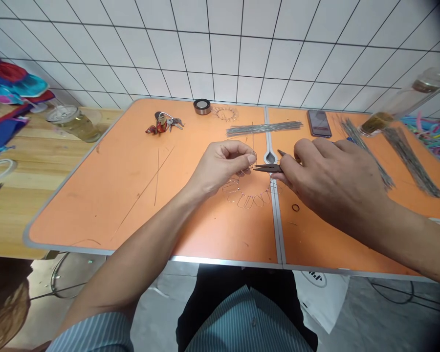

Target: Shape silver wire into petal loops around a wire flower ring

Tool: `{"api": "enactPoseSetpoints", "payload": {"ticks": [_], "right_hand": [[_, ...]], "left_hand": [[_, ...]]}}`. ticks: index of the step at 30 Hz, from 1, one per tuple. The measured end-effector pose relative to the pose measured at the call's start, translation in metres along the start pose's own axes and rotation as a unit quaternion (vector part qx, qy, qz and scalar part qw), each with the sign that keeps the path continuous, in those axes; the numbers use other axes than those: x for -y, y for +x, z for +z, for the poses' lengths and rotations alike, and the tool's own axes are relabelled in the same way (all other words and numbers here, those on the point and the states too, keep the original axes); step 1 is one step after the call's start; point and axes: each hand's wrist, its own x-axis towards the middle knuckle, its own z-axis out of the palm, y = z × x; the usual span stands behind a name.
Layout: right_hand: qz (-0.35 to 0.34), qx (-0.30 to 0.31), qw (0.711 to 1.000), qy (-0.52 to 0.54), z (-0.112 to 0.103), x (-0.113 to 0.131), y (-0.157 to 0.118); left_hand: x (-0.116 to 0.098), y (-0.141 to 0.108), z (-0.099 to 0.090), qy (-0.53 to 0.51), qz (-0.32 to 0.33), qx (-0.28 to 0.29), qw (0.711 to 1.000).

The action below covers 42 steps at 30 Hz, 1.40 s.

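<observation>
Between thumb and fingertips, my left hand pinches a ring of thin wire bent into several petal-like loops. A straight end of wire stands up from the pinch. My right hand is wrapped round needle-nose pliers. Their dark jaws point left, close beside my left fingertips and the wire; whether they grip the wire cannot be made out. Most of the handles are hidden in my palm. The lower loops of the ring hang just over the orange table.
Behind my hands lie a bundle of straight wires, a second looped wire ring, a tape roll, keys and a phone. More wire bundles and a glass bottle are right. A small black ring lies nearer.
</observation>
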Motion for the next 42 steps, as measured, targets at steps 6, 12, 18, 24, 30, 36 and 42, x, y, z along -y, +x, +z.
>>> {"api": "enactPoseSetpoints", "payload": {"ticks": [6, 12, 18, 24, 30, 36, 42], "right_hand": [[-0.02, -0.033, 0.999, -0.022, 0.0064, -0.0031, -0.0014], [-0.005, -0.02, 1.0, -0.011, 0.0053, -0.0009, -0.0018], [0.004, -0.027, 1.0, -0.006, 0.0063, 0.0015, -0.0029], [0.005, -0.027, 1.0, -0.006, 0.0072, 0.0024, -0.003], [0.008, -0.009, 1.0, 0.008, 0.0054, 0.0024, -0.0009], [-0.002, -0.032, 0.999, 0.004, 0.0063, 0.003, -0.0012], [0.007, -0.011, 1.0, 0.023, 0.0052, 0.0039, -0.0002]], "left_hand": [[0.0004, 0.0005, -0.0026, 0.001, 0.011, 0.016, 1.0], [-0.0013, -0.0009, -0.0007, 0.006, 0.027, 0.01, 1.0], [-0.001, -0.0022, 0.0013, 0.006, 0.029, -0.003, 1.0], [-0.0031, -0.003, 0.0012, 0.017, 0.025, -0.01, 1.0], [-0.005, -0.0035, 0.0027, 0.01, 0.022, -0.015, 1.0], [-0.0038, -0.0029, 0.0028, 0.013, 0.02, -0.022, 0.999], [-0.0044, -0.0037, 0.0025, 0.023, 0.012, -0.027, 0.999]]}}
